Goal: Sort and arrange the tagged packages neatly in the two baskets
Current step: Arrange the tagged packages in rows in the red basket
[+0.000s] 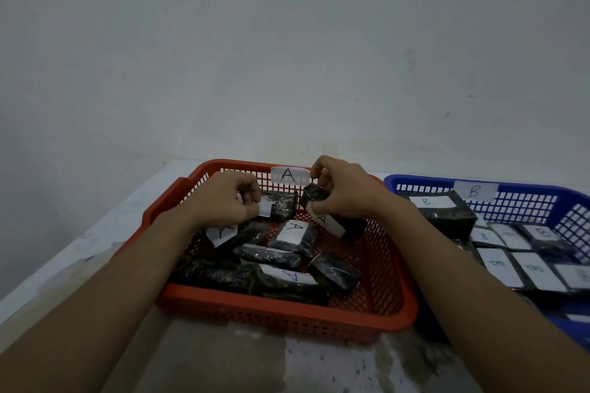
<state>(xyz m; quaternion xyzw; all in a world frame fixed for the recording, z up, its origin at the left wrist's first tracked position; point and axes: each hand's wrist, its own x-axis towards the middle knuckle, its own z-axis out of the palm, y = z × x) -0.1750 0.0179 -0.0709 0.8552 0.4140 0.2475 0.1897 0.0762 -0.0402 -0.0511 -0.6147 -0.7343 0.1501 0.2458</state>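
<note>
- Slippage is the likely trouble: the left hand (223,202) only pinches the white-tagged end of one black, glossy film-wrapped oblong package (282,206), so the slick wrap could twist free and drop onto the jumbled pile (271,255) below.
- Fingers of the right hand (346,193), at centre frame, curl round a second black wrapped package (313,196). Set down askew, it could spoil the row or hide its tag.
- Both packages are within the far half of the red plastic mesh basket (287,319), mid-frame, under its paper label marked A (289,175).
- The first package's long axis runs left to right. The second slants from upper left to lower right, its tag marked A (327,222) facing the camera.
- At the right edge, the blue plastic mesh basket (526,198) holds B-tagged packages (536,271) in flat rows.
</note>
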